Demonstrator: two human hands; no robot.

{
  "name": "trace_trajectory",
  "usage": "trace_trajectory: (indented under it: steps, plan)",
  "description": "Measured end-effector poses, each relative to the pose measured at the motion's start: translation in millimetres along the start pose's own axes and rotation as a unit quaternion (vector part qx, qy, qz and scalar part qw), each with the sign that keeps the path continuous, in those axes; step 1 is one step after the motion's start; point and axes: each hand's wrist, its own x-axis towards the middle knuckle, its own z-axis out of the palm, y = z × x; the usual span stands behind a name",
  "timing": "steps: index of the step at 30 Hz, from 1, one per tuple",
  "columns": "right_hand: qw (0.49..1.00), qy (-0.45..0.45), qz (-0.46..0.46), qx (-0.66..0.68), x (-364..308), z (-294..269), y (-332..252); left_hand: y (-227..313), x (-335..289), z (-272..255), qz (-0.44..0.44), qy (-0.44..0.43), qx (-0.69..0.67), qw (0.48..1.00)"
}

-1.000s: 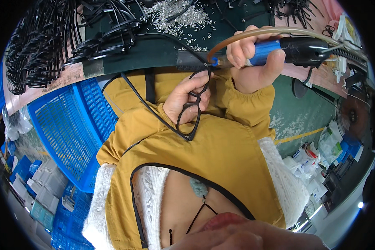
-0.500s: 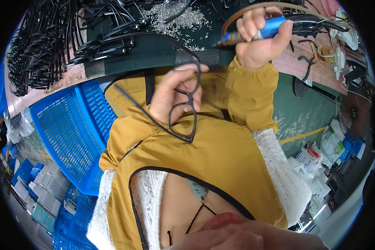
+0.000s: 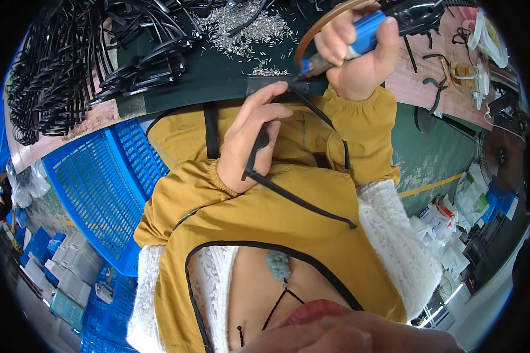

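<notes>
In my left hand [image 3: 245, 134] is a black eyeglass frame [image 3: 300, 199], its front largely hidden by my fingers. Both temples stretch off to the right, one across my yellow apron and the other below my right wrist. My right hand [image 3: 359, 65] wraps round a blue and black electric screwdriver [image 3: 368, 29]. Its tip points down-left and meets, or nearly meets, the frame's hinge corner by my left fingertips; contact cannot be made out. Just behind that corner, a small grey plate [image 3: 259, 83] lies at the table's edge. Small silver screws [image 3: 241, 32] are heaped beyond it.
Black eyeglass frames [image 3: 53, 76] pile up on the left of the table. Below them stands a blue plastic basket [image 3: 94, 188]. Pliers [image 3: 436, 94] and a container [image 3: 468, 73] are at the table's right, with a fan [image 3: 500, 156] beyond.
My left hand has turned the eyeglass frame, so its temples now point right. My right hand has brought the screwdriver left and slightly down to the frame's corner.
</notes>
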Motion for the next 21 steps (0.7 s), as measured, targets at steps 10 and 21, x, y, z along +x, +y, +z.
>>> trace_trajectory:
  steps: [10,21]
  plan:
    - [0.999,-0.011,0.033,-0.018,-21.7,15.4,10.8,-8.2,-12.4,-7.6,0.009,-0.012,0.012,1.0]
    - [0.996,-0.062,0.062,-0.002,-9.9,12.6,13.6,-32.5,-18.4,9.9,0.074,0.075,-0.034,0.994]
